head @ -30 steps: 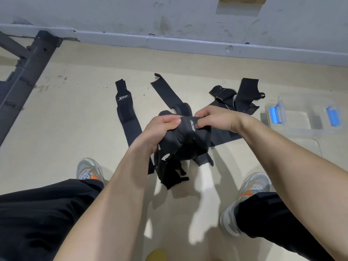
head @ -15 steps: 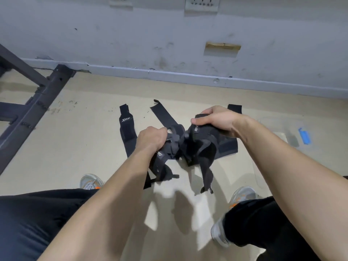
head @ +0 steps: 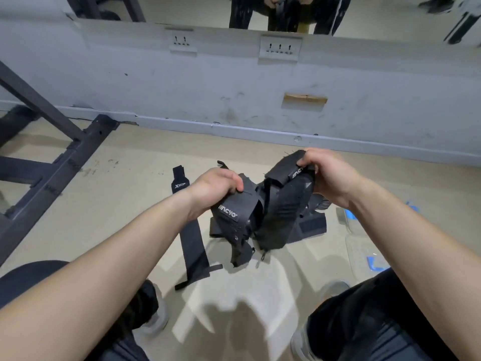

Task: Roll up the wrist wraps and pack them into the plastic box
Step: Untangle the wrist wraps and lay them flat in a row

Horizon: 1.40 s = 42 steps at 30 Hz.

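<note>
Left grip (head: 218, 186) and right grip (head: 325, 173) both clamped on tangled black fabric wrist wraps (head: 281, 212), held above floor (head: 125, 209). Long black strap (head: 192, 238) lies flat, left. Clear plastic box (head: 359, 243) right, no wrap seen inside. Judged: nothing rolled yet, all packing left.

Two hands are in view, the left hand (head: 216, 186) and the right hand (head: 330, 175). Each grips one black wrap: one wrap (head: 234, 212) in the left, a second wrap (head: 283, 214) in the right. One long strap (head: 194, 246) lies under the left wrist. The black heap (head: 312, 225) below the right hand cannot be counted. One plastic box (head: 346, 222) sits by the right forearm, showing three blue clips (head: 376, 264). Two wall sockets (head: 182, 43) are beyond the hands.
</note>
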Tool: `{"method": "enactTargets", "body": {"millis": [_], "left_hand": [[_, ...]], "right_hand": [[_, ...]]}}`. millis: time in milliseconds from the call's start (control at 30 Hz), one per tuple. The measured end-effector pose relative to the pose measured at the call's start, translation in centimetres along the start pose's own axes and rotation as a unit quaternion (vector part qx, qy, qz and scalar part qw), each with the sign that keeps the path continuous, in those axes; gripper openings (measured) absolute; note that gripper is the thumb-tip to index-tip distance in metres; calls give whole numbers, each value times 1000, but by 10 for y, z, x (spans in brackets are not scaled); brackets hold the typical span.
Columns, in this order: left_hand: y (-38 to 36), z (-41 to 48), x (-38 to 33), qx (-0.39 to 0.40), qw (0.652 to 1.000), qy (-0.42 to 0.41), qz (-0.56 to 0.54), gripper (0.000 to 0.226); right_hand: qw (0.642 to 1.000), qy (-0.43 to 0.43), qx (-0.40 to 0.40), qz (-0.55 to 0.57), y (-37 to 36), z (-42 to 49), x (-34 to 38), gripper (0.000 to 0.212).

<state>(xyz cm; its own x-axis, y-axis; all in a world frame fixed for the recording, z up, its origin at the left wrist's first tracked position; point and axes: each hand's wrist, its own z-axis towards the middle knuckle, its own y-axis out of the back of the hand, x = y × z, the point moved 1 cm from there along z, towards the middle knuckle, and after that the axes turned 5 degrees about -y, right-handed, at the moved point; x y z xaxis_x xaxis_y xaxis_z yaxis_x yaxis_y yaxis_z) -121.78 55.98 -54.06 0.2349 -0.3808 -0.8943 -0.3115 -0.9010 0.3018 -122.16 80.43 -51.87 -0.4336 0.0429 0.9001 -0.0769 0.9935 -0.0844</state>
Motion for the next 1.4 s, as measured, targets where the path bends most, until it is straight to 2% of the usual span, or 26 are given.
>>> {"method": "enactTargets", "body": {"millis": [67,133,200,267,300,400,433,500,633,733,833,933,967,1033,1133,1200,1300,1367,1400], "left_hand": [[-5,-1,7,14,1000,7,-1,32],[-14,0,16,23,999,45,-5,24],[-26,5,28,28,994,101,-13,37],[-41,10,39,24,984,155,-89,47],[-48,15,45,3,981,156,-116,52],[-55,27,59,-89,987,100,-91,62],[-54,31,63,-113,987,86,-78,58],[-48,38,64,-136,987,52,-71,40],[-46,47,66,-101,992,-16,-73,8],[-49,50,76,-93,996,6,-11,10],[-48,50,83,-97,995,38,-4,13],[-44,49,77,-80,997,10,-16,54],[-43,50,74,-66,998,-6,-22,59],[-42,54,72,-43,999,-25,-14,44],[-44,58,77,-66,998,-7,-2,15],[-46,60,86,-89,996,18,19,19],[-48,58,97,-103,992,54,38,19],[-50,57,93,-100,994,48,19,13],[-49,57,89,-104,994,39,9,17]], "right_hand": [[999,7,-4,39,-1,0,-5,20],[997,-6,1,83,-1,2,-11,36],[993,-11,15,120,-2,5,-14,30],[985,-12,31,167,-3,9,-17,14],[980,-15,39,194,-5,10,-17,11],[966,-32,51,251,-10,16,-23,12],[965,-40,47,255,-11,19,-26,10],[964,-57,37,257,-11,26,-32,9],[961,-73,21,264,-10,34,-39,4],[958,-69,22,279,-7,39,-37,7],[957,-67,27,280,-5,42,-33,18],[960,-72,40,266,-9,40,-31,8],[961,-79,42,261,-9,40,-31,8],[963,-91,48,250,-9,39,-34,15],[962,-87,50,255,-7,38,-35,14],[955,-64,53,284,-3,36,-31,20],[959,-38,53,275,2,34,-22,48],[965,-49,31,257,1,35,-23,46],[968,-58,15,243,0,35,-25,35]]}}
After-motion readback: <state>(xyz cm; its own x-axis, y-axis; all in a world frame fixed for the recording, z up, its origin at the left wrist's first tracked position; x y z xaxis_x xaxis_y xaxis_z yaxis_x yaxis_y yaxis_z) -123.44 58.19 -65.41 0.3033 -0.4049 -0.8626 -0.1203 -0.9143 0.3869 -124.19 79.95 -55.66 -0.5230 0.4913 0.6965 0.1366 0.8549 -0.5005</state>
